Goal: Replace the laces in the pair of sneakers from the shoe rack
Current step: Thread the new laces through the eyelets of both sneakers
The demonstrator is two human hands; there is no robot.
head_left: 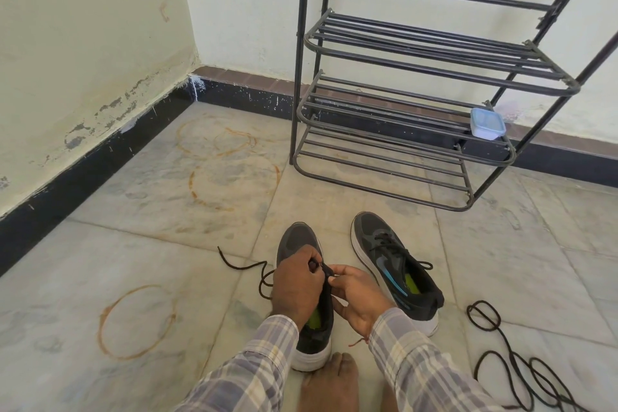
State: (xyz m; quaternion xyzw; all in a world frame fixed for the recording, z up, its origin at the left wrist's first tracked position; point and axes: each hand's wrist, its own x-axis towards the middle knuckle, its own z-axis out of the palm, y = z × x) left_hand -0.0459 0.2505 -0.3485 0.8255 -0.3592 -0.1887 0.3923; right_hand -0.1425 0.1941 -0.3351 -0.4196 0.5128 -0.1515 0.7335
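Observation:
Two dark grey sneakers with white soles stand on the floor, toes pointing away from me. The left sneaker (296,237) lies under both my hands. My left hand (296,284) grips its upper over the eyelets. My right hand (356,294) pinches the black lace (247,267) at the tongue, and the lace's free end trails off to the left across the tile. The right sneaker (394,264), with a blue logo and green insole, stands beside it with a black lace threaded through it.
A black metal shoe rack (418,90) stands against the far wall, a small blue-lidded box (487,124) on its shelf. Loose black laces (508,354) coil on the floor at the right. My bare foot (331,381) rests just behind the left sneaker. Walls close the left.

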